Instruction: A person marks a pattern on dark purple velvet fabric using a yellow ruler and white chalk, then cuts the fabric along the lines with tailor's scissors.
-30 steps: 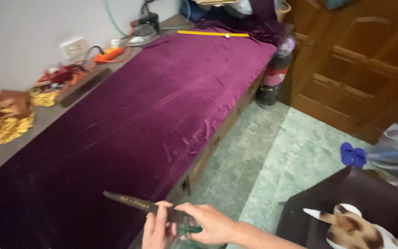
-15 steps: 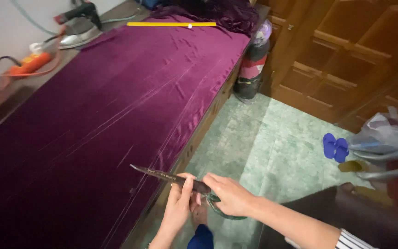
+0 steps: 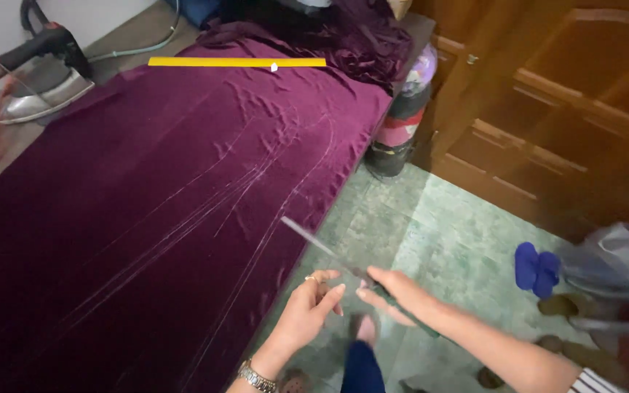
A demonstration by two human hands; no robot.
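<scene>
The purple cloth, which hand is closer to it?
Left. The left hand hovers just off the edge of the purple cloth, while the right hand, holding the scissors, is farther out over the green floor.

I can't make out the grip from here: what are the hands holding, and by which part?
The right hand holds large scissors at the handle end, blades pointing away. The left hand holds nothing.

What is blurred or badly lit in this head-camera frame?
Head view: the long tool and both hands, left hand and right hand, are motion-smeared; the purple cloth and yellow ruler read fairly clearly; the wooden door sits in dim shadow.
</scene>
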